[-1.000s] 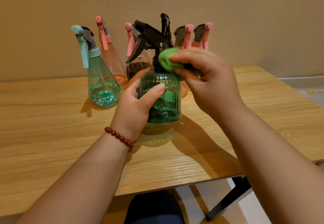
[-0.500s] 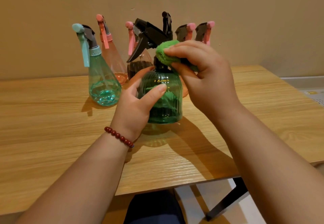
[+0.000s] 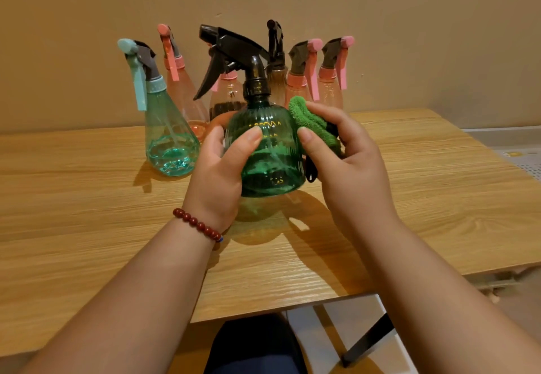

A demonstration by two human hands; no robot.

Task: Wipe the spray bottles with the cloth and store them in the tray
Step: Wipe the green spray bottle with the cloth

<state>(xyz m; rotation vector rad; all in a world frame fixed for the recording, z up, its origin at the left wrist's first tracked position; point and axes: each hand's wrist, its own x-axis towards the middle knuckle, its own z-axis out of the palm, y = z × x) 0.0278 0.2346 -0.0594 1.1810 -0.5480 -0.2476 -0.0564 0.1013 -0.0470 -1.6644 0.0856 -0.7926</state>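
Observation:
A dark green ribbed spray bottle (image 3: 270, 151) with a black trigger head stands at the middle of the wooden table (image 3: 87, 212). My left hand (image 3: 222, 174) grips its left side, thumb across the front. My right hand (image 3: 348, 163) holds a bunched green cloth (image 3: 310, 122) and presses it against the bottle's right shoulder. Behind stand a teal cone-shaped spray bottle (image 3: 167, 136) at the left and several pink and brownish spray bottles (image 3: 301, 81) along the wall. No tray is in view.
The row of bottles stands close to the beige wall (image 3: 409, 37). The table's right edge lies near a pale ledge (image 3: 515, 151). A black table leg (image 3: 369, 341) and my dark trouser leg (image 3: 257, 347) show below the front edge.
My right hand has brought the cloth down from the bottle's trigger head to the right shoulder of its body. The left hand keeps its grip; the black head now stands uncovered.

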